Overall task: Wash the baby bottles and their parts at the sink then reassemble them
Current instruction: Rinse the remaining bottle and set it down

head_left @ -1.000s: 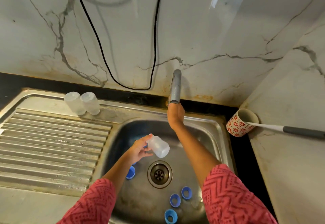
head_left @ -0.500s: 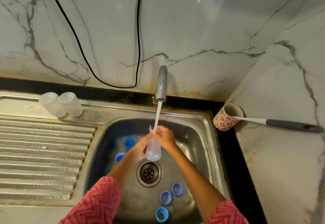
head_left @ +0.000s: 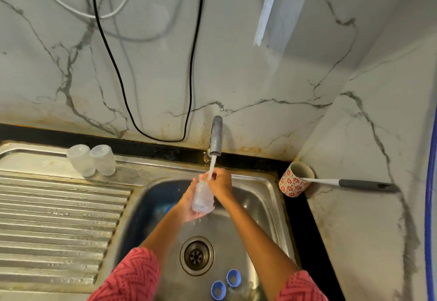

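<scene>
**Bottle rinsed under running tap at steel sink**

Stainless steel fills the lower frame: a sink basin at centre and a ribbed draining board at lower left. Nearest the camera, two blue bottle rings lie on the basin floor at bottom centre, just below the round drain. Patterned red sleeves frame the forearms reaching up the middle. At frame centre, the left hand cups a clear baby bottle from beneath, its grip curled around the bottle's lower body, while the right hand clasps the bottle's upper end, fingers wrapped near the mouth. Water streams onto that end from the grey tap just above. Two more clear bottles stand side by side, touching, on the sink's back ledge at centre left. At right, a red-flowered cup lies tipped on the counter with a grey-handled brush poking out. Behind, a black cable loops across the marble wall.
</scene>
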